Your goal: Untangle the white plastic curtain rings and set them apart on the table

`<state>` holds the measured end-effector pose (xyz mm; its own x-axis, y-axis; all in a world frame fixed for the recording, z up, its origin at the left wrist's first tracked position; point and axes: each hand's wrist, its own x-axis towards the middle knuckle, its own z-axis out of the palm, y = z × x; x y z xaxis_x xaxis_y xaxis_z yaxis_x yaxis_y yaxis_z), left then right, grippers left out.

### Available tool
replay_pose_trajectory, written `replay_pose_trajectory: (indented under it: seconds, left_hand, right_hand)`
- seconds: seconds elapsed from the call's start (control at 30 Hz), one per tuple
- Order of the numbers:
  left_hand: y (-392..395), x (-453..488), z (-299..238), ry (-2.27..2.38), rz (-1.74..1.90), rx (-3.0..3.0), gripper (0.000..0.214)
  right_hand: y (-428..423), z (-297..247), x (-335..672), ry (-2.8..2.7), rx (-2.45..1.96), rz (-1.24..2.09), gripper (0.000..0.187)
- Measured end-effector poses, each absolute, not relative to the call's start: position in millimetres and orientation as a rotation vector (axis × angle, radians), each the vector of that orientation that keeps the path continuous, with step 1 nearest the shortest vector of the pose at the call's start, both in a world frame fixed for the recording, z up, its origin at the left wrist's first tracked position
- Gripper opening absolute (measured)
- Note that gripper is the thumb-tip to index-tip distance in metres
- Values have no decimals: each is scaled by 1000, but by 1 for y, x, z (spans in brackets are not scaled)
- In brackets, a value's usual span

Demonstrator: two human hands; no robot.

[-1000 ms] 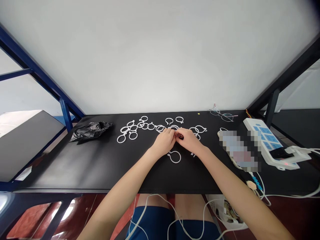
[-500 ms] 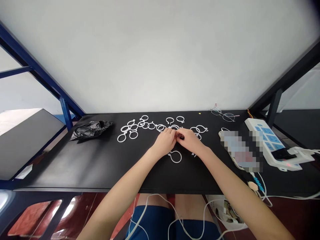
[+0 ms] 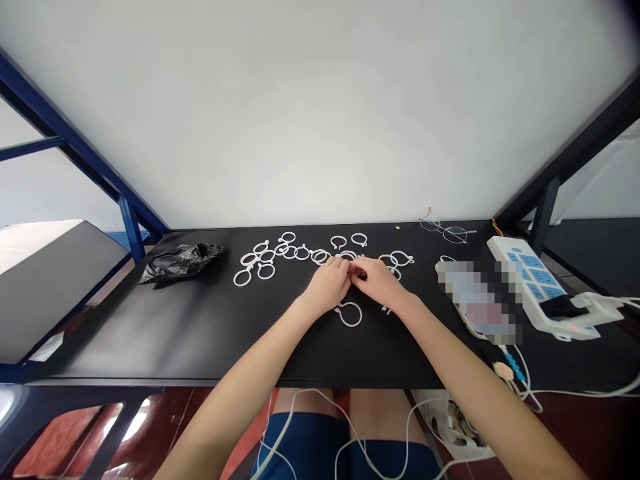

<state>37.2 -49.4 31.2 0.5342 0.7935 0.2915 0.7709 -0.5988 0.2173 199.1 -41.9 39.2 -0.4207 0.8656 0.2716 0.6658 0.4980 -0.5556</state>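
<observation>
My left hand (image 3: 329, 284) and my right hand (image 3: 377, 281) meet fingertip to fingertip over the black table (image 3: 200, 333), both with fingers curled in a pinch on a small white piece I cannot make out. A white plastic ring (image 3: 349, 313) lies flat just under my wrists. Several more white rings (image 3: 280, 255) are scattered behind and to the left of my hands, and a few more rings (image 3: 400, 258) lie behind my right hand.
A crumpled black plastic bag (image 3: 181, 260) lies at the left of the table. Glasses (image 3: 445, 231) sit at the back right. A white and blue power strip (image 3: 537, 287) with cables, and a blurred-out object (image 3: 477, 300), occupy the right side. Blue frame bars (image 3: 131, 230) stand left.
</observation>
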Motion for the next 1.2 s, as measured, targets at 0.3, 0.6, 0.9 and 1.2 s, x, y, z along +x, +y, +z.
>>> replay_pose_trajectory:
  seconds: [0.3,0.6,0.9,1.2]
  left_hand:
    - [-49,37,30,1375,563,2691,13]
    - [-49,37,31,1384,549,2682,14]
    - [-49,37,31,1379,557,2695,13]
    - [-49,37,31,1375,573,2694,13]
  right_hand:
    - [-41,38,199,-2213,-1253,500,12]
    - [-42,39,199,-2217,-1262,498,13]
    - [-41,37,200,-2221,-1247,487,12]
    - [-41,38,199,-2219,-1260,492,12]
